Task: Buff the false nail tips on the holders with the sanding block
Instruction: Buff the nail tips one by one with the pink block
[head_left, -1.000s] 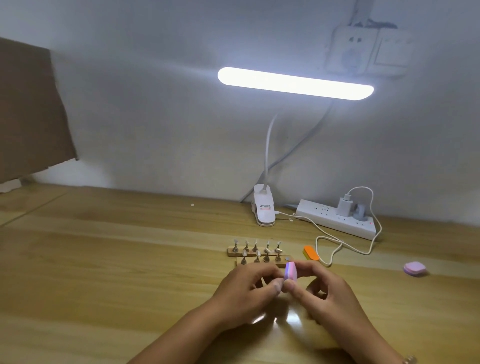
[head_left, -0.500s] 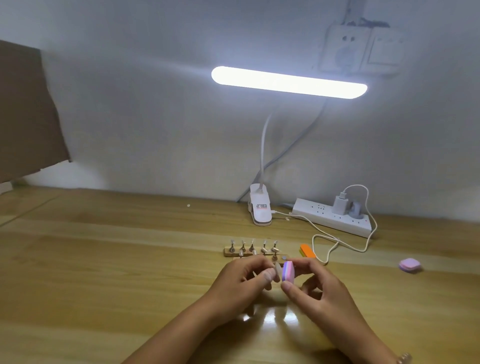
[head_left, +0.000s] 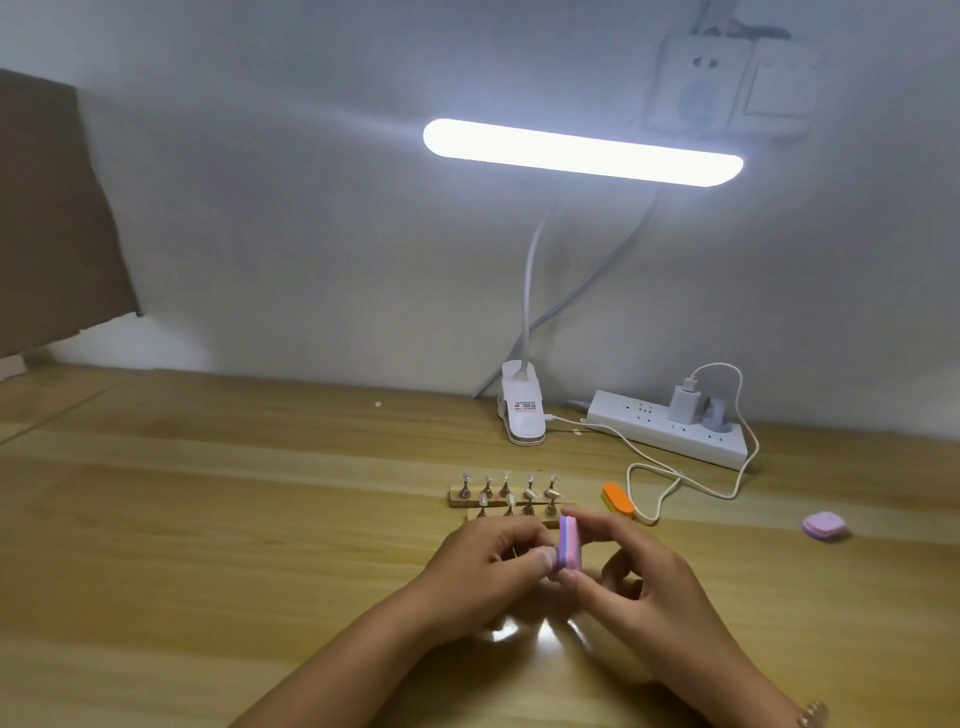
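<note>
1. Head view: pinched on edge between thumb and forefinger of right hand (head_left: 644, 577), sanding block (head_left: 568, 543), long axis upright, broad face turned toward left hand (head_left: 488, 564).
2. Curled there, left fingers (head_left: 543, 558) pressed against that face; cannot tell what is held.
3. Just beyond both hands, nearer the left: nail tips on holders (head_left: 506, 493).

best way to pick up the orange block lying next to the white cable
Pinch the orange block across its two long sides near the middle, coming straight down from above. It lies flat on the table and is long and narrow, so the short width should suit thumb and finger. The white cable loops close on its right and the nail holders stand to its left, so a sideways reach could snag.
</note>
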